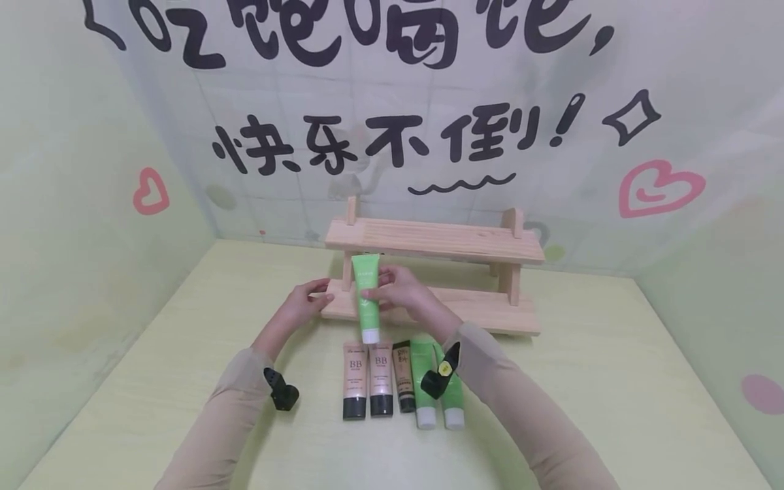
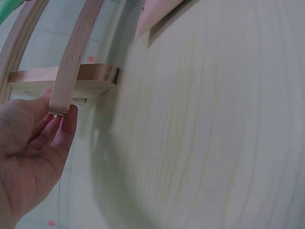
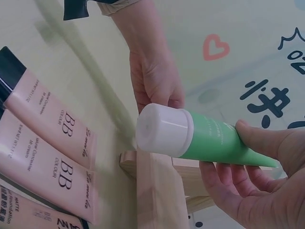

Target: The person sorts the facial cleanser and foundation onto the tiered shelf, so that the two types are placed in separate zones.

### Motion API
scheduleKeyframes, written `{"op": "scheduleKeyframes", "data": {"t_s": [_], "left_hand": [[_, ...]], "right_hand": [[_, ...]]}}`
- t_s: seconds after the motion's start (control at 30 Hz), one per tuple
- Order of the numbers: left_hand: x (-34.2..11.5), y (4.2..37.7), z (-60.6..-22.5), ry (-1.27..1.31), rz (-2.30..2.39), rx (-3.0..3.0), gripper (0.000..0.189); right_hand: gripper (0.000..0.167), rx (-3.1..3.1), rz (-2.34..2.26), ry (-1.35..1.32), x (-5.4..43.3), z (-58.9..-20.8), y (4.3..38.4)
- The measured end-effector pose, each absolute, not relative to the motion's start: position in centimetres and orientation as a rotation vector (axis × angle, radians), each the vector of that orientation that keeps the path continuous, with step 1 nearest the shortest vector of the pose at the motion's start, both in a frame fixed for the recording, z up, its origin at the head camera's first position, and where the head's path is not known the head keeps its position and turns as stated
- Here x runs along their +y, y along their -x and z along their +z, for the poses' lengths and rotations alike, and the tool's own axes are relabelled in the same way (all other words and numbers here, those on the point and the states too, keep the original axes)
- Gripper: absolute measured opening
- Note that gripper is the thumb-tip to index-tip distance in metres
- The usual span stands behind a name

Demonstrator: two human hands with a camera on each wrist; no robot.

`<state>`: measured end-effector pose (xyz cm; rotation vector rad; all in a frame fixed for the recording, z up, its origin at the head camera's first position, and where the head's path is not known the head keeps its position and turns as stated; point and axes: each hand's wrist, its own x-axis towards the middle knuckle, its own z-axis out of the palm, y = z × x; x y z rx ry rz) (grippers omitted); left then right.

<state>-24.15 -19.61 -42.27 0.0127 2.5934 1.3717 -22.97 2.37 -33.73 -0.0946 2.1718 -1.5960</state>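
Note:
A green tube [image 1: 367, 292] with a white cap is held cap-down by my right hand [image 1: 401, 291], in front of the left part of a two-tier wooden rack [image 1: 435, 238]. In the right wrist view, the thumb lies on one side of the green tube [image 3: 217, 138] and the fingers on the other. My left hand [image 1: 302, 304] grips the left end of the lower shelf. Its thumb and fingertips pinch the end of that wooden board [image 2: 66, 90] in the left wrist view.
Before the rack lie two pink BB cream tubes [image 1: 354, 381] with black caps, a slim dark-capped foundation tube [image 1: 403, 378] and two more green tubes [image 1: 424, 384], one partly hidden by the right wrist camera. A printed backdrop [image 1: 367, 190] stands behind the rack.

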Motion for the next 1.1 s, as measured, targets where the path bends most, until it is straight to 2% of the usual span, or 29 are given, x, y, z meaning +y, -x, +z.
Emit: {"op": "scheduleKeyframes", "data": {"t_s": [0.33,1.1], "left_hand": [[-19.6,24.1,-42.0,-0.007,1.360,2.601,0.055],[-19.6,24.1,-42.1,-0.023,1.343,2.606,0.054]], "right_hand": [[0.053,2.164,-1.641,0.135,2.2,-33.4,23.9],[0.060,2.230,-1.653,0.039,1.8,-31.4,25.8]]}}
